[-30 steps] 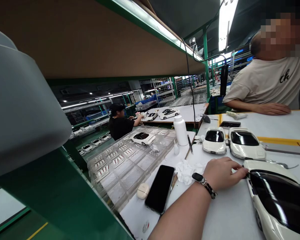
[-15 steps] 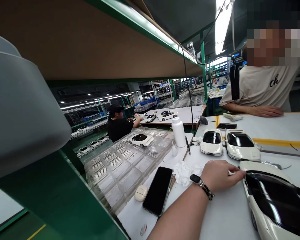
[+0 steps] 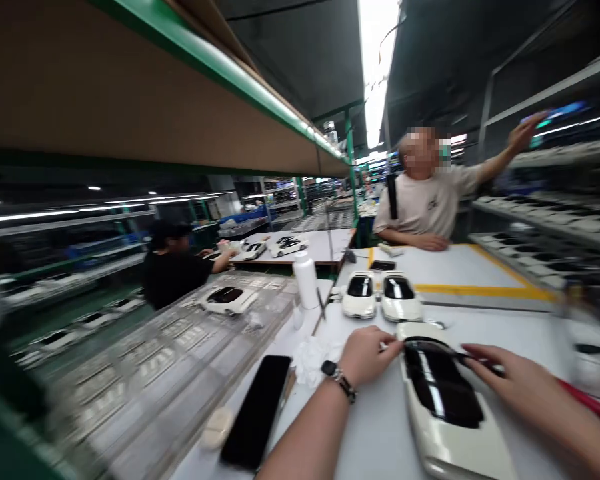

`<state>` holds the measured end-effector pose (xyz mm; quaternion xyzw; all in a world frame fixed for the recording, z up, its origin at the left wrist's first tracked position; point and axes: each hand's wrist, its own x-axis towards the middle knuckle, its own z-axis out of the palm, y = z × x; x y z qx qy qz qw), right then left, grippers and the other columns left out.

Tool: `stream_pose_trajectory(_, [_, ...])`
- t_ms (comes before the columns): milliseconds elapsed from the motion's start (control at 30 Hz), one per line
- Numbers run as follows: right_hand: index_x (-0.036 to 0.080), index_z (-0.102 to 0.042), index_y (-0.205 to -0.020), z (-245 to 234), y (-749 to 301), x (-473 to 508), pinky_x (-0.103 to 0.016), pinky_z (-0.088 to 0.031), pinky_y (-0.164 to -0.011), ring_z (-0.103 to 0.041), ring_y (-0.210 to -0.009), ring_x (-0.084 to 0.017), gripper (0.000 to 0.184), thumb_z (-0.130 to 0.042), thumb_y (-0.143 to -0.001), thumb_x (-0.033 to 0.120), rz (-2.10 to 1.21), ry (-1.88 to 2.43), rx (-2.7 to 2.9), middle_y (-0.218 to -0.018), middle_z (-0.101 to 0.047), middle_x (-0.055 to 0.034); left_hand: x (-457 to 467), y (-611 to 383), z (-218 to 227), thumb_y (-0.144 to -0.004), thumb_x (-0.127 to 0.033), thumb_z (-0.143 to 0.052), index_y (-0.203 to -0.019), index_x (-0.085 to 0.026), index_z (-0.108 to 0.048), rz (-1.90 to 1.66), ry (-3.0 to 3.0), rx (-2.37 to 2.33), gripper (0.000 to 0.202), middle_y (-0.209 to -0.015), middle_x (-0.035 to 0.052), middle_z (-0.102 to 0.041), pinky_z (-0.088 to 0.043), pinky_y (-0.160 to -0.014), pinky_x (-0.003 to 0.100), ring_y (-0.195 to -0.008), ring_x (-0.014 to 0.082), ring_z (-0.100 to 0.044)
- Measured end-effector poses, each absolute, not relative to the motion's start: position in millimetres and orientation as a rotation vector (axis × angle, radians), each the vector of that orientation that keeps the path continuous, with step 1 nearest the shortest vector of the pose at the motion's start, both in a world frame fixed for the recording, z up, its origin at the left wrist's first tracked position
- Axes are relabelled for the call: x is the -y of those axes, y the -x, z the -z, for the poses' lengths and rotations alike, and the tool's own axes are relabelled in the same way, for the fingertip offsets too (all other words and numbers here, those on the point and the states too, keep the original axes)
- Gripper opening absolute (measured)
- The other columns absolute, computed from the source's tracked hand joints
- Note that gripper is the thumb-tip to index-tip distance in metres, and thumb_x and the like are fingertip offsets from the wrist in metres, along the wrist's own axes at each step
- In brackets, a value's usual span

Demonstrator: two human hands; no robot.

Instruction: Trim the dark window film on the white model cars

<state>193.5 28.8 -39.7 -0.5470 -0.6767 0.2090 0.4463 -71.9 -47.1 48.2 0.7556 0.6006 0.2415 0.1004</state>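
A white model car with a black roof (image 3: 445, 400) lies on the white table (image 3: 485, 320) right before me. My left hand (image 3: 367, 355), a watch on its wrist, rests at the car's front end with fingers pinched against it. My right hand (image 3: 500, 377) comes in from the right, fingers closed on a thin dark tool laid across the car's black roof. Two smaller white model cars (image 3: 380, 295) stand side by side farther back.
A black phone (image 3: 257, 410), a small white case (image 3: 217, 427), crumpled tissue (image 3: 310, 353) and a white bottle (image 3: 306, 280) lie left of me, beside clear plastic trays (image 3: 170, 360). A person in a beige shirt (image 3: 427, 200) leans on the table's far end; another person in black (image 3: 173, 267) works at left.
The view has swung right and is blurred. My right hand has come fully into view over the car's roof. The person in beige now reaches an arm up to the right-hand shelf.
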Motion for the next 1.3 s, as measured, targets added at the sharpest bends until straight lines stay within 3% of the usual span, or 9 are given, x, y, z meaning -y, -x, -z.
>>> stream_pose_trajectory(100, [0.027,-0.069,-0.099,-5.9,-183.2,0.3,-0.040,-0.046,-0.078,-0.063,-0.077,-0.023,0.042,-0.056,-0.068,0.052,-0.599,1.454,1.782,-0.089,-0.068,-0.0078,47.0,71.6,-52.5,-0.088,-0.045,-0.040,-0.091,-0.021,-0.069,-0.790,-2.244,-1.676,0.037,-0.090,0.0038,-0.068,-0.045,-0.075,0.025,-0.080,0.0152,-0.061])
stream_pose_trajectory(167, [0.021,-0.065,-0.106,-29.4,-175.8,14.3,-0.038,-0.044,-0.084,-0.062,-0.084,-0.022,0.040,-0.048,-0.077,0.042,-0.608,1.486,1.809,-0.093,-0.068,-0.0080,43.1,74.0,-53.0,-0.090,-0.041,-0.035,-0.099,-0.019,-0.065,-0.852,-2.222,-1.629,0.039,-0.099,0.0058,-0.068,-0.045,-0.075,0.027,-0.084,0.0177,-0.061])
stream_pose_trajectory(333, [0.024,-0.064,-0.105,-52.0,-171.1,24.7,-0.028,-0.041,-0.083,-0.061,-0.083,-0.015,0.030,-0.050,-0.080,0.032,-0.526,1.567,1.797,-0.087,-0.068,-0.0010,27.2,82.0,-52.0,-0.086,-0.050,-0.037,-0.102,-0.025,-0.062,-0.733,-2.138,-1.782,0.038,-0.092,0.0005,-0.068,-0.044,-0.072,0.027,-0.082,0.0186,-0.061])
stream_pose_trajectory(500, [0.025,-0.064,-0.102,-51.1,-172.1,26.5,-0.029,-0.038,-0.084,-0.059,-0.081,-0.014,0.027,-0.051,-0.080,0.032,-0.533,1.597,1.771,-0.086,-0.067,0.0006,26.0,86.3,-52.0,-0.083,-0.054,-0.037,-0.097,-0.030,-0.063,-0.662,-2.100,-1.771,0.038,-0.092,-0.0019,-0.068,-0.045,-0.069,0.026,-0.080,0.0196,-0.062])
stream_pose_trajectory(667, [0.024,-0.061,-0.110,-50.9,-171.4,22.9,-0.027,-0.040,-0.079,-0.059,-0.078,-0.014,0.035,-0.049,-0.083,0.043,-0.528,1.563,1.693,-0.086,-0.066,-0.0003,21.0,86.9,-46.7,-0.082,-0.054,-0.039,-0.092,-0.032,-0.065,-0.687,-2.086,-1.730,0.035,-0.096,-0.0040,-0.069,-0.045,-0.070,0.026,-0.084,0.0203,-0.063])
stream_pose_trajectory(867, [0.014,-0.036,-0.133,-55.2,-175.4,22.2,-0.027,-0.044,-0.085,-0.058,-0.093,-0.014,0.054,-0.032,-0.090,0.046,-0.394,1.424,1.406,-0.108,-0.060,-0.0093,30.0,83.5,-49.2,-0.086,-0.048,-0.036,-0.096,-0.024,-0.063,-0.763,-2.160,-1.702,0.038,-0.090,0.0011,-0.068,-0.043,-0.073,0.027,-0.081,0.0190,-0.061])
stream_pose_trajectory(1000, [0.012,-0.055,-0.110,-52.0,-178.7,26.9,-0.029,-0.047,-0.076,-0.060,-0.084,-0.017,0.047,-0.047,-0.081,0.048,-0.214,1.270,1.247,-0.090,-0.064,-0.0091,44.5,77.6,-55.8,-0.087,-0.043,-0.036,-0.093,-0.020,-0.064,-0.797,-2.268,-1.708,0.036,-0.079,0.0028,-0.066,-0.040,-0.064,0.025,-0.072,0.0165,-0.059])
stream_pose_trajectory(1100, [0.015,-0.060,-0.101,-47.6,-174.3,30.3,-0.030,-0.046,-0.078,-0.058,-0.083,-0.016,0.037,-0.053,-0.078,0.044,-0.301,1.248,1.299,-0.093,-0.063,-0.0070,45.8,75.8,-54.8,-0.088,-0.041,-0.037,-0.095,-0.021,-0.063,-0.741,-2.264,-1.752,0.033,-0.086,0.0014,-0.067,-0.040,-0.066,0.024,-0.077,0.0146,-0.059])
stream_pose_trajectory(1300, [0.020,-0.063,-0.086,-48.3,-146.2,55.5,-0.021,-0.040,-0.058,-0.053,-0.061,-0.009,0.022,-0.047,-0.084,0.036,-0.243,1.262,1.749,-0.073,-0.062,0.0000,40.1,79.5,-48.1,-0.087,-0.050,-0.041,-0.096,-0.022,-0.063,-0.704,-2.224,-1.779,0.036,-0.085,0.0001,-0.068,-0.041,-0.063,0.023,-0.077,0.0148,-0.060])
